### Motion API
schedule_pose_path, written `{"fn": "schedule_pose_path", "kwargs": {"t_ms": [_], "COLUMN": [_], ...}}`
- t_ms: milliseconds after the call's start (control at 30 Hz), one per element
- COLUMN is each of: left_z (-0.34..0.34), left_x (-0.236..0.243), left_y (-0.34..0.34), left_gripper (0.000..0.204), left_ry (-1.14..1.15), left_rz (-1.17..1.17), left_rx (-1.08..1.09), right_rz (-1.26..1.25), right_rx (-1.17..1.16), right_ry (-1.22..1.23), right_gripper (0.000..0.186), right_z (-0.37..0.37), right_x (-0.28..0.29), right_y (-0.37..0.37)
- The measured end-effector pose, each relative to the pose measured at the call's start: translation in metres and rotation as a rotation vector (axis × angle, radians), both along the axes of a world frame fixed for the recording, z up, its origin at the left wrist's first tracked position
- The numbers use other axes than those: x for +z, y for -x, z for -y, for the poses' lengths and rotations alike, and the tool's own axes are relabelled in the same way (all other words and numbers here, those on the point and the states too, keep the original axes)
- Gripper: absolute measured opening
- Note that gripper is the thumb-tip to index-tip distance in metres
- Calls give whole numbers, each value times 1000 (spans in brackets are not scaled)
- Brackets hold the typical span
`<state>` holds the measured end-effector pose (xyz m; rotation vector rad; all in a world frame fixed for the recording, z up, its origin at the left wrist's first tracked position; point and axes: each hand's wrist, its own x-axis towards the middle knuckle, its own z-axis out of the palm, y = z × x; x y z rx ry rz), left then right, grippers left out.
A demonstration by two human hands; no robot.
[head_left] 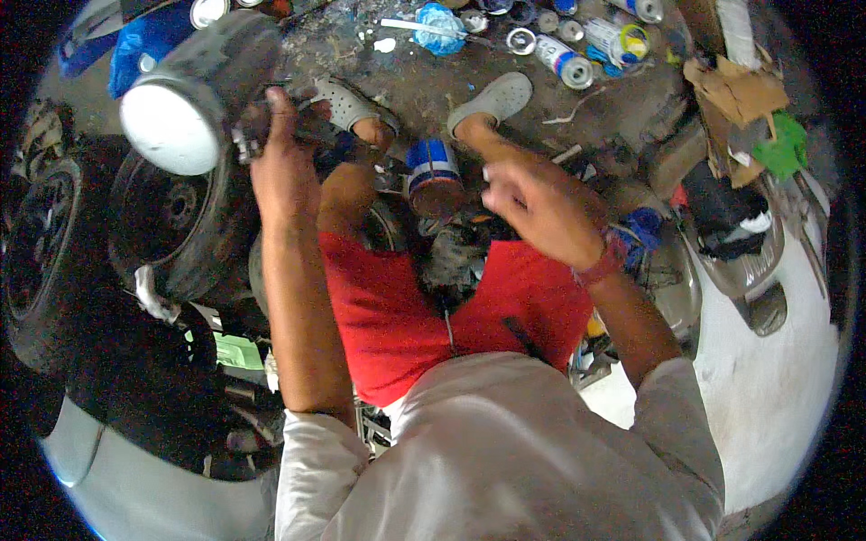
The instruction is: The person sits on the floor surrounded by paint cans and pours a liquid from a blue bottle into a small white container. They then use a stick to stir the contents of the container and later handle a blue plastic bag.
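Observation:
My left hand (283, 167) is closed around the dark mount of what looks like a car side mirror (171, 126). The mirror has a rounded grey housing and a bright white oval end, and it is raised over the tyres on the left. Over my right thigh hovers my right hand (546, 212), its fingers loosely bent and a gap between them. Nothing shows in it, though it is slightly blurred. Nearest to it, between my legs, stands a blue-and-white paint can (435, 180) with a brownish lower part.
Several tyres (171, 212) stand on the left. Beyond my feet the dirty floor holds several cans (564, 61), a blue plastic-covered cup (439, 29) and a white stick. On the right are torn cardboard (744, 90), a green scrap (783, 147) and a large white panel (767, 388).

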<state>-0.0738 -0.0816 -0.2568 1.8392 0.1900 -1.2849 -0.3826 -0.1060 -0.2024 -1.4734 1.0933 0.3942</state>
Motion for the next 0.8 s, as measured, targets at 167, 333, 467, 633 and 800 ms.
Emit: {"fn": "schedule_pose_path", "kwargs": {"t_ms": [167,333,467,633,800], "left_z": [-15,-4,-7,-11,-23], "left_x": [-80,-109,-107,-112,-138], "left_y": [-36,-49,-44,-39,-61], "left_gripper": [51,36,33,31,35], "left_ry": [57,158,208,271,450], "left_rz": [97,58,-10,6,54], "left_rx": [-38,-31,-18,-104,-194], "right_rz": [205,255,237,394,897], "right_rx": [-407,-523,-570,-703,-495], "right_ry": [167,311,360,532,761], "right_gripper": [31,38,30,29,29], "right_z": [61,98,101,92,91], "right_x": [-140,-185,-162,-156,-104], "right_y": [-17,-23,-38,-41,-29]}}
